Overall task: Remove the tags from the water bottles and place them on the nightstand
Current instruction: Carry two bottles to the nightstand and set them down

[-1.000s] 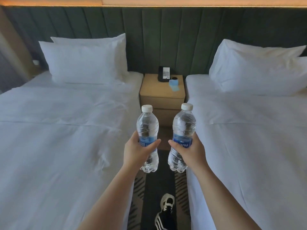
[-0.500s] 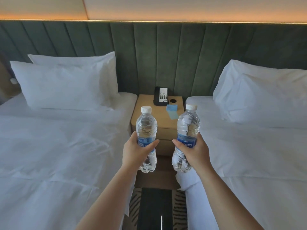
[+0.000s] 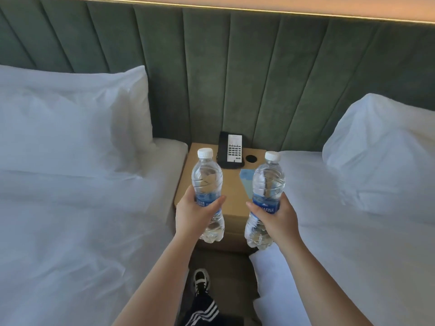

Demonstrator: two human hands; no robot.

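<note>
I hold two clear water bottles upright in front of the wooden nightstand (image 3: 231, 184). My left hand (image 3: 193, 214) grips the left bottle (image 3: 206, 177) around its blue label. My right hand (image 3: 279, 216) grips the right bottle (image 3: 267, 180) the same way, its blue label partly readable. Both have white caps. The bottles hang in the air just ahead of the nightstand's front edge, apart from each other. I see no hanging tag on either bottle neck.
On the nightstand stand a black and white phone (image 3: 231, 149), a round black socket (image 3: 251, 158) and a blue card (image 3: 246, 178). White beds flank it, left bed (image 3: 70, 220) and right bed (image 3: 364, 243). A green padded headboard (image 3: 235, 78) rises behind. My shoe (image 3: 200, 281) stands on the floor.
I have walked closer to the nightstand; it now looks larger and lies right behind the bottles. Both hands keep the same grip. My foot has stepped into view.
</note>
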